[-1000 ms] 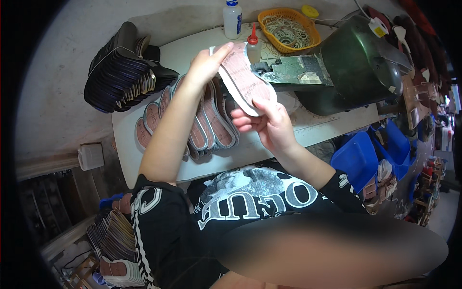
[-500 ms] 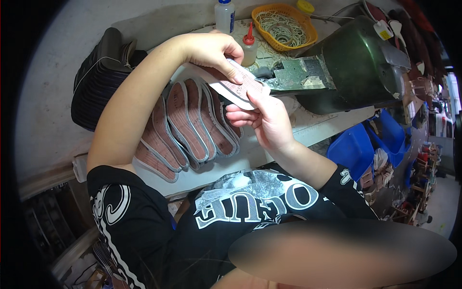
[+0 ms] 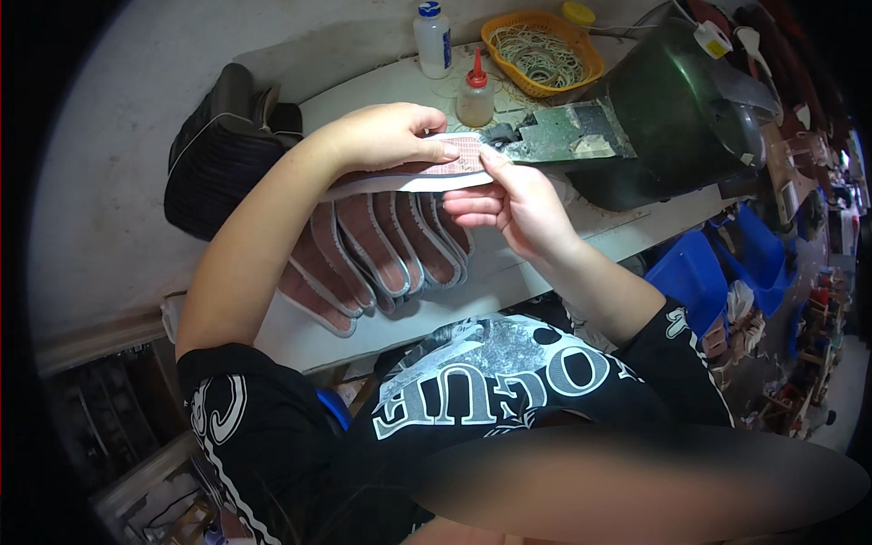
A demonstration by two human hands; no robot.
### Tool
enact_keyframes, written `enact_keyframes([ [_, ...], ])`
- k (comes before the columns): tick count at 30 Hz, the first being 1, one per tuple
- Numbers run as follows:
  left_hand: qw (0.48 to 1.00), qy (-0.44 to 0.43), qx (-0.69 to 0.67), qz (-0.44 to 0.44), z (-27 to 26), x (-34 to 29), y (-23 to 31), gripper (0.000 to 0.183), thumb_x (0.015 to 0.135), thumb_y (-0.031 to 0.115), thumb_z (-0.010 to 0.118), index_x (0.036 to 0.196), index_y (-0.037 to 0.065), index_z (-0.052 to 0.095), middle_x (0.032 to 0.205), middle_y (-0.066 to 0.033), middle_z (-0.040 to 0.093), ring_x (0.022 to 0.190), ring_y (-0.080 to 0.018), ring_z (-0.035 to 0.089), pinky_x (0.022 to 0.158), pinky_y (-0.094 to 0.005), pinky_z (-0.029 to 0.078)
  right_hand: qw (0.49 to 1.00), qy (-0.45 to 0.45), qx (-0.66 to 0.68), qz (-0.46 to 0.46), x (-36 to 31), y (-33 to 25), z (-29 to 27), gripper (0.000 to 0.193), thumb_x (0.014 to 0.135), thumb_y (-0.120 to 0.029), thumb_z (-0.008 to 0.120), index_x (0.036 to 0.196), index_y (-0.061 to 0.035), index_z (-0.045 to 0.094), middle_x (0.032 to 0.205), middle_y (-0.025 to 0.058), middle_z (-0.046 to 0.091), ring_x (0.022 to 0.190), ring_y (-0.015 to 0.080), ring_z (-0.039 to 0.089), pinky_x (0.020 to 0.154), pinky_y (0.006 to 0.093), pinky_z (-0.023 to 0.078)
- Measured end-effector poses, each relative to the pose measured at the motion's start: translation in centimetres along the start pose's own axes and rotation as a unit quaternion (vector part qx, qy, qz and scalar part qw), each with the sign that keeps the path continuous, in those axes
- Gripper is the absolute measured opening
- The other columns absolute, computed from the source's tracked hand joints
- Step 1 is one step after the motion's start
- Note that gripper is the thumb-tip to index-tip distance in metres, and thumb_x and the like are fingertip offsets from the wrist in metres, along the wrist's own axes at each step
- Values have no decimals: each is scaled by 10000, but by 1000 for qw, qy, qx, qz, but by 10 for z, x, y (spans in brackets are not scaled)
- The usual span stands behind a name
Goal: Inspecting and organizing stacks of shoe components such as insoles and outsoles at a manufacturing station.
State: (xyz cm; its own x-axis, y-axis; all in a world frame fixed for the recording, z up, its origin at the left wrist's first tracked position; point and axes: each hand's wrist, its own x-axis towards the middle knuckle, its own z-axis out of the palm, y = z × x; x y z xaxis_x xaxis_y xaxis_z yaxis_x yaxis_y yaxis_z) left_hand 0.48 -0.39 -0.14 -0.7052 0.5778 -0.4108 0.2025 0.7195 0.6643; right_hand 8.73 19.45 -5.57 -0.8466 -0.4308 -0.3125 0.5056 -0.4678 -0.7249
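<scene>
A reddish, patterned insole-shaped piece [image 3: 413, 170] with a pale edge lies across the bench, its right end against the dark working end of a green machine [image 3: 677, 118]. My left hand [image 3: 386, 138] rests on top of it, thumb pressed to its upper face and fingers partly hidden. With the thumb on its right end, my right hand [image 3: 522, 204] pinches the piece, its other fingers curled below. Just beneath it, several similar reddish insole-shaped pieces [image 3: 372, 241] with grey edging lie fanned out in a row.
Behind the hands stand a red-tipped squeeze bottle [image 3: 475, 98] and a blue-capped bottle [image 3: 433, 45]. An orange basket [image 3: 536, 86] of pale cord sits beyond. A stack of dark pieces [image 3: 213, 154] is at left; blue bins [image 3: 686, 277] stand lower right.
The piece has turned from slanting to nearly level, its right end now against the machine. My left hand has shifted lower and flattened over it. The whole view has shifted slightly.
</scene>
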Motion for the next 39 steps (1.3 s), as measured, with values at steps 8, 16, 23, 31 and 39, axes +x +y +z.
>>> enact_keyframes([
  [8,996,15,46,-78,23,-7,17,415,900,406,575,907,-8,606,736,-56,614,644,-107,536,610,-272,445,998,3,-51,-32,-5,-4,-7,348,951,-293,506,1069,25,583,913,116,666,748,154,676,650,253,572],
  [16,975,58,-189,-100,39,1,1,322,910,340,586,873,23,632,748,-23,631,625,-64,559,575,-219,448,997,-2,-53,-64,-1,-1,-11,286,925,-261,562,992,11,620,830,81,670,661,112,650,602,232,554],
  [23,948,24,-261,-181,40,-7,31,474,892,460,570,694,33,626,488,-46,557,355,-103,488,364,-230,385,991,-102,-87,6,-35,-4,-15,351,817,-223,698,1044,36,632,948,92,660,796,138,644,702,278,526],
  [31,968,81,-126,-202,23,5,22,621,808,609,590,530,60,512,392,3,357,327,-104,334,352,-260,337,991,-67,-114,-3,-58,15,-32,315,816,-193,709,1031,28,647,929,82,673,803,129,645,726,274,523],
  [39,965,170,-81,-180,15,26,-10,630,777,651,584,841,26,626,782,-48,584,701,-163,554,641,-284,474,994,-36,-63,-80,-8,18,-19,300,832,-168,682,1035,49,641,936,107,673,840,142,644,772,270,506],
])
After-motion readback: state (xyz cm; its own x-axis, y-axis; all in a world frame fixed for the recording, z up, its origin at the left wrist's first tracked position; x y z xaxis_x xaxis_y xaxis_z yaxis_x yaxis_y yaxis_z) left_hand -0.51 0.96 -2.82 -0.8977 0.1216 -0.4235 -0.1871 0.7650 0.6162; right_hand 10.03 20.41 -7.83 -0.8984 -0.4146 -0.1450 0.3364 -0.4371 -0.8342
